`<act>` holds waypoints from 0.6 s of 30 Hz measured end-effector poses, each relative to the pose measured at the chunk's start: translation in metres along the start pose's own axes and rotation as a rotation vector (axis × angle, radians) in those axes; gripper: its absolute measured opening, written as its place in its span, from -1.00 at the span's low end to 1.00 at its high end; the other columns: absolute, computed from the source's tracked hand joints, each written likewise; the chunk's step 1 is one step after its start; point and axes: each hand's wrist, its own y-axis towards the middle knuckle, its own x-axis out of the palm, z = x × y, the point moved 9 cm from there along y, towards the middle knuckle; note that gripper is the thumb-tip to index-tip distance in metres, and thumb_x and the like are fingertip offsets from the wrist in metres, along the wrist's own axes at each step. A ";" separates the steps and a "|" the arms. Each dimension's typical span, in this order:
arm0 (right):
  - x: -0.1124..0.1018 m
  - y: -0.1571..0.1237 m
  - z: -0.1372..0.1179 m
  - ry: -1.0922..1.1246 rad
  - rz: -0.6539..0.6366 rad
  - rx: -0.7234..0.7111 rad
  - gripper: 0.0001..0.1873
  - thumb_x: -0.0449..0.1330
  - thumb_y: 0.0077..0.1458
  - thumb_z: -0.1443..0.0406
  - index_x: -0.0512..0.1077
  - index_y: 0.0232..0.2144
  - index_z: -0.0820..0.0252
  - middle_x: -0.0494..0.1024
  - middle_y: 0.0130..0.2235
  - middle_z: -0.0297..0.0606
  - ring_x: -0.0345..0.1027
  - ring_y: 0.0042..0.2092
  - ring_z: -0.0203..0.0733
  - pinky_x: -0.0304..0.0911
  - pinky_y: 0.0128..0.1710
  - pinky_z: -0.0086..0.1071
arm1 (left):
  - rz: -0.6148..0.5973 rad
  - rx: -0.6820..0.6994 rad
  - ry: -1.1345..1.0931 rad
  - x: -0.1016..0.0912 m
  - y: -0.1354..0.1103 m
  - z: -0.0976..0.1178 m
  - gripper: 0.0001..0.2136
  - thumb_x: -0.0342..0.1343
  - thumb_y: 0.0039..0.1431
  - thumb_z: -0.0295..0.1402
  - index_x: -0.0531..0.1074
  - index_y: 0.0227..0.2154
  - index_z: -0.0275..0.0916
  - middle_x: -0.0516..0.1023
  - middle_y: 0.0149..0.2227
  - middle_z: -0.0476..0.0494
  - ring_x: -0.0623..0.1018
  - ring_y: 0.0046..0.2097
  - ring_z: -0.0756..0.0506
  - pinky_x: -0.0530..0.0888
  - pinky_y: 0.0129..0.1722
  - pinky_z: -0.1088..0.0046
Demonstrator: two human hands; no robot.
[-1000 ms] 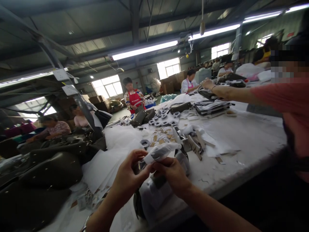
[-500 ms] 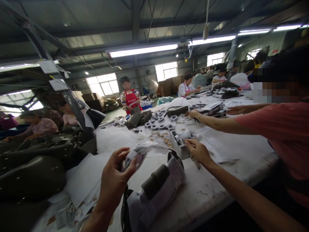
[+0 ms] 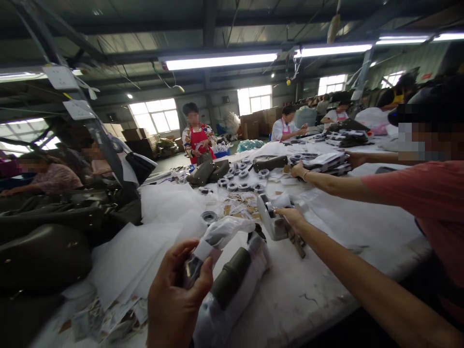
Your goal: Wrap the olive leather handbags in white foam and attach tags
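My left hand (image 3: 179, 290) is closed around the bag handle (image 3: 226, 229), which is wrapped in clear film and whitish sheet. The handle arches toward the far end of a dark olive handbag (image 3: 232, 275), partly covered in thin white wrapping, on the table before me. My right hand (image 3: 293, 220) reaches out to a grey tape dispenser (image 3: 272, 224), its fingers pinched together at the dispenser's near edge. Whether tape is between those fingertips is too small to make out.
White sheets (image 3: 134, 261) and dark bags (image 3: 47, 256) lie left. Small tags (image 3: 241, 203), ring-shaped rolls (image 3: 232, 186) and olive bags (image 3: 208, 173) fill the table's middle. At right, a co-worker's arm (image 3: 333, 183) reaches over the table. Another person in a red apron (image 3: 197, 140) stands across.
My right hand has moved a little left, against the dispenser. My left hand, still gripping the wrapped handle, sits lower in view. The co-worker at right has brought a hand to the stack.
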 end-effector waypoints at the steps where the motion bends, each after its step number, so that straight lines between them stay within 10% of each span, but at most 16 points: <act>1: -0.003 -0.005 0.000 0.049 -0.002 0.018 -0.67 0.31 0.06 0.13 0.56 -0.32 0.34 0.61 -0.12 -0.05 0.46 -0.01 -0.01 0.26 0.08 -0.12 | 0.004 -0.012 -0.010 0.000 0.000 0.000 -0.55 0.33 -0.12 -0.08 0.47 -0.17 -0.15 0.62 -0.22 -0.09 0.60 -0.18 -0.12 0.53 -0.19 0.47; 7: -0.021 -0.053 0.010 0.267 -0.003 0.086 -0.61 0.38 -0.12 0.08 0.61 -0.28 0.23 0.62 -0.08 -0.08 0.45 0.04 0.05 0.37 0.01 -0.22 | -0.011 0.029 -0.002 0.000 0.004 -0.002 -0.53 0.33 -0.12 -0.06 0.47 -0.15 -0.17 0.62 -0.23 -0.11 0.61 -0.21 -0.12 0.52 -0.24 0.48; 18: 0.001 -0.075 0.075 0.350 0.064 0.233 -0.76 0.43 -0.19 0.21 0.51 -0.57 0.26 0.60 -0.47 -0.13 0.34 -0.58 -0.33 0.44 -0.52 -0.40 | -0.059 0.078 -0.003 0.003 0.005 0.000 -0.55 0.32 -0.06 -0.06 0.45 -0.14 -0.17 0.60 -0.22 -0.11 0.59 -0.20 -0.13 0.50 -0.21 0.43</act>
